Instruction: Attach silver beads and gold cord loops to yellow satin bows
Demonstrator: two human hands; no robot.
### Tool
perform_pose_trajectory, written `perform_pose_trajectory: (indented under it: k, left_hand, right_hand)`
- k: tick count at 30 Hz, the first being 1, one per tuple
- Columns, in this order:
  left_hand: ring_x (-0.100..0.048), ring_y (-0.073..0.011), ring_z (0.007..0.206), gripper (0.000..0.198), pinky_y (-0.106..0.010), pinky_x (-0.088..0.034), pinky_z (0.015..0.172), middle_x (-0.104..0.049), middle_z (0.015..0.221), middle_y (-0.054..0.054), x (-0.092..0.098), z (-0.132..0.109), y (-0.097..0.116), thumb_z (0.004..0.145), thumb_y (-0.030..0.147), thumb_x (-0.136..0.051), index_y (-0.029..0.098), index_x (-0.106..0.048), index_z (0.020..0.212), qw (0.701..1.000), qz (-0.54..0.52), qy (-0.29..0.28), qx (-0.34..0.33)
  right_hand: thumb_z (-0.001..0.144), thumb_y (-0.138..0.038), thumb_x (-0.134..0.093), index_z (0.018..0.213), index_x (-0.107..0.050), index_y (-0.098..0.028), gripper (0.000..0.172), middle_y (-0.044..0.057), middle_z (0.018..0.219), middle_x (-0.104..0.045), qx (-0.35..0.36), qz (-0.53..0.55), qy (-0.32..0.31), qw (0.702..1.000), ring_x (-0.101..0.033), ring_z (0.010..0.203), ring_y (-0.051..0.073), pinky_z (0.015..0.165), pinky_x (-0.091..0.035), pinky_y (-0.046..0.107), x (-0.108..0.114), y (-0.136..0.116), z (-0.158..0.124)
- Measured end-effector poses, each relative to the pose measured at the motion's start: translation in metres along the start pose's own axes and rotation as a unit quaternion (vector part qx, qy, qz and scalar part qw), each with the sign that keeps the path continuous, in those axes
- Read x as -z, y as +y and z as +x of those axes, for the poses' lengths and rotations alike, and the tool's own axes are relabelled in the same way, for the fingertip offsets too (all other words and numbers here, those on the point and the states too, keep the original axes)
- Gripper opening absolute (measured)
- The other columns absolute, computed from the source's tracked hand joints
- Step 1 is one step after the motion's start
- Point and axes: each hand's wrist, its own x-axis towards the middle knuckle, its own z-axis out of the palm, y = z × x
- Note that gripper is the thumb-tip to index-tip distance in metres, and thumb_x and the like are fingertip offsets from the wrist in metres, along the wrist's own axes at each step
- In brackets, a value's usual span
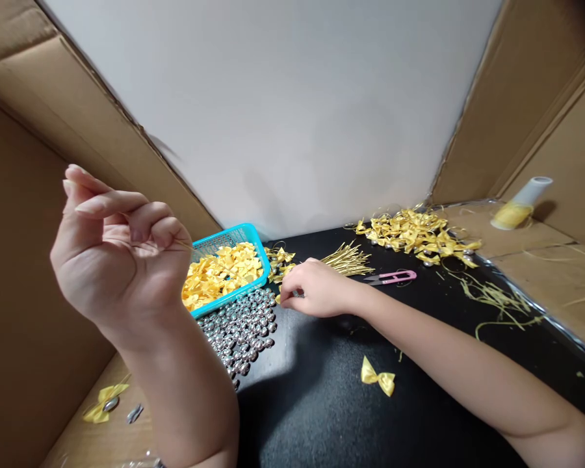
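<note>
My left hand (127, 253) is raised high at the left, thumb and forefinger pinched together and the other fingers curled. A thin gold thread (182, 246) shows at its little-finger side. Low over the black tabletop, my right hand (314, 289) has its fingers closed around a mostly hidden yellow bow (278, 299); only a small yellow bit shows at the fingertips. Beside it lie many silver beads (246, 331) and a blue basket (267, 276) heaped with yellow ribbon bows (229, 270). A single yellow bow (377, 377) rests on the table below my right forearm.
Behind my right hand lie a bundle of gold ties (348, 259) and pink thread snips (394, 277). A pile of beaded bows (419, 237) sits farther back, near cut thread scraps (497, 299) and a thread cone (521, 203). Cardboard walls (556, 97) flank both sides.
</note>
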Motion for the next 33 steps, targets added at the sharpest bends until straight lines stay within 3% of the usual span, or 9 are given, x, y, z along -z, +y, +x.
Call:
perform_pose_trajectory:
  k: [6, 9, 12, 14, 16, 20, 22, 25, 33]
  left_hand:
    - [-0.021, -0.0063, 0.034, 0.039, -0.017, -0.019, 0.030, -0.055, 0.044, 0.006, 0.003, 0.001, -0.002, 0.103, 0.031, -0.031, 0.018, -0.059, 0.080, 0.999, -0.016, -0.027, 0.027]
    - [-0.022, -0.0064, 0.033, 0.036, -0.017, -0.018, 0.029, -0.054, 0.042, 0.006, 0.002, 0.002, -0.003, 0.102, 0.030, -0.033, 0.018, -0.059, 0.080, 0.999, -0.017, -0.024, 0.036]
    - [-0.024, -0.0068, 0.033, 0.036, -0.018, -0.017, 0.028, -0.055, 0.044, 0.005, -0.002, -0.001, -0.013, 0.102, 0.025, -0.031, 0.018, -0.058, 0.079, 0.998, -0.011, -0.026, 0.056]
    - [-0.027, -0.0069, 0.033, 0.038, -0.018, -0.021, 0.029, -0.054, 0.045, 0.004, -0.006, -0.004, -0.027, 0.102, 0.023, -0.030, 0.018, -0.058, 0.076, 0.995, 0.001, -0.041, 0.089]
    - [-0.031, -0.0067, 0.034, 0.038, -0.017, -0.025, 0.030, -0.052, 0.044, 0.004, -0.008, -0.005, -0.043, 0.101, 0.019, -0.030, 0.019, -0.060, 0.077, 0.990, 0.009, -0.041, 0.134]
    - [-0.029, -0.0076, 0.031, 0.029, -0.020, -0.024, 0.028, -0.052, 0.042, 0.005, -0.003, 0.010, -0.061, 0.100, 0.020, -0.039, 0.021, -0.060, 0.080, 0.984, -0.012, 0.014, 0.180]
    - [-0.025, -0.0070, 0.029, 0.027, -0.020, -0.020, 0.027, -0.052, 0.041, 0.005, 0.007, 0.025, -0.058, 0.100, 0.021, -0.041, 0.021, -0.058, 0.079, 0.987, -0.017, 0.054, 0.153]
    - [-0.024, -0.0049, 0.028, 0.023, -0.018, -0.016, 0.029, -0.053, 0.040, 0.005, 0.025, 0.045, -0.045, 0.098, 0.017, -0.042, 0.019, -0.055, 0.079, 0.988, -0.001, 0.115, 0.105]
    - [-0.019, -0.0035, 0.029, 0.013, -0.018, -0.015, 0.031, -0.051, 0.043, 0.010, 0.048, 0.062, -0.040, 0.095, 0.015, -0.046, 0.018, -0.053, 0.083, 0.986, 0.032, 0.154, 0.049]
  right_hand:
    - [0.081, -0.019, -0.062, 0.097, -0.074, -0.016, 0.020, 0.007, 0.101, -0.074, -0.035, 0.070, -0.053, 0.996, -0.066, 0.093, 0.019, 0.084, -0.047, 0.030, 0.025, 0.010, -0.008]
    - [0.078, -0.018, -0.065, 0.113, -0.067, -0.015, 0.035, 0.012, 0.124, -0.065, -0.062, 0.108, 0.067, 0.990, -0.057, 0.118, 0.024, 0.103, -0.041, 0.039, 0.032, 0.008, -0.008]
    - [0.084, -0.024, -0.063, 0.126, -0.056, -0.020, 0.043, 0.010, 0.135, -0.058, -0.054, 0.333, 0.140, 0.931, -0.052, 0.126, 0.021, 0.104, -0.042, 0.038, 0.021, -0.004, -0.003]
    - [0.089, -0.029, -0.058, 0.124, -0.055, -0.022, 0.035, 0.009, 0.127, -0.063, -0.052, 0.486, 0.089, 0.868, -0.058, 0.118, 0.017, 0.098, -0.047, 0.034, 0.011, -0.012, 0.001]
    - [0.095, -0.036, -0.049, 0.105, -0.062, -0.017, 0.024, 0.006, 0.092, -0.073, -0.057, 0.562, 0.001, 0.826, -0.068, 0.085, 0.013, 0.082, -0.053, 0.029, 0.008, -0.015, 0.002]
    - [0.098, -0.029, -0.039, 0.063, -0.056, -0.015, 0.042, -0.008, 0.034, -0.044, -0.069, 0.567, -0.061, 0.819, -0.036, 0.030, 0.003, 0.040, -0.037, 0.014, 0.029, -0.004, -0.007]
    - [0.095, -0.027, -0.044, 0.061, -0.058, -0.014, 0.039, -0.006, 0.036, -0.049, -0.080, 0.544, -0.099, 0.829, -0.038, 0.030, 0.002, 0.033, -0.029, 0.013, 0.043, 0.006, -0.011]
    - [0.089, -0.032, -0.053, 0.064, -0.063, -0.012, 0.034, -0.001, 0.047, -0.061, -0.104, 0.531, -0.143, 0.829, -0.052, 0.037, 0.004, 0.038, -0.039, 0.014, 0.055, 0.016, -0.015]
    - [0.082, -0.039, -0.063, 0.082, -0.072, -0.009, 0.031, 0.008, 0.073, -0.075, -0.205, 0.535, -0.216, 0.791, -0.071, 0.063, 0.014, 0.065, -0.054, 0.026, 0.036, 0.025, -0.009]
